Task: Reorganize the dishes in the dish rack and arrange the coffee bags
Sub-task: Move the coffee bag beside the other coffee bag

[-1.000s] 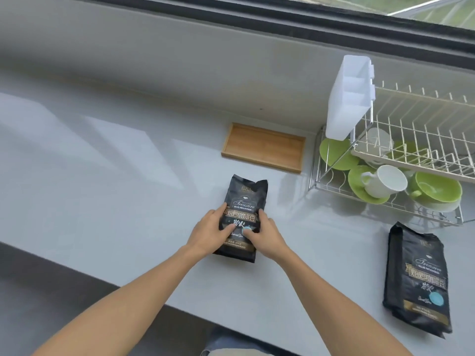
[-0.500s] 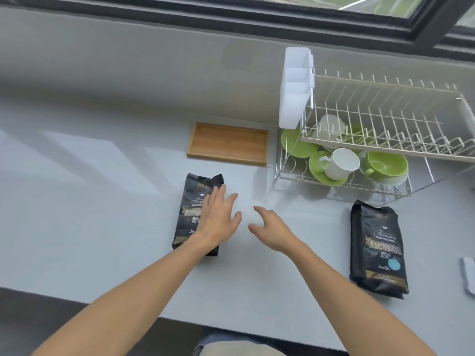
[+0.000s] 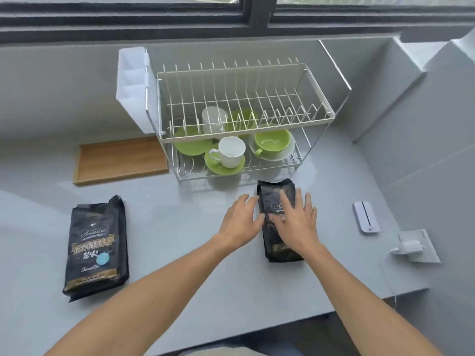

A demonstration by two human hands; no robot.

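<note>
Both of my hands close in on the black foil coffee bag with gold lettering lying flat on the grey countertop, just in front of the two-tier white wire dish rack. My right hand lies spread over the bag's face, fingers straight and gripping nothing; my left hand is open too, fingertips at the bag's left edge, though I cannot tell whether they quite touch. To lift it well, I judge that each hand should take one long edge, thumbs on top and fingers sliding beneath, since the soft foil would likely sag or slip from a one-sided pinch. A second black foil coffee bag with a blue round sticker lies well off to the left of my left hand, with the shallow wooden tray beyond it, a likely spot for both. Green saucers and a white ceramic cup sit in the rack's lower tier, just past my fingertips.
</note>
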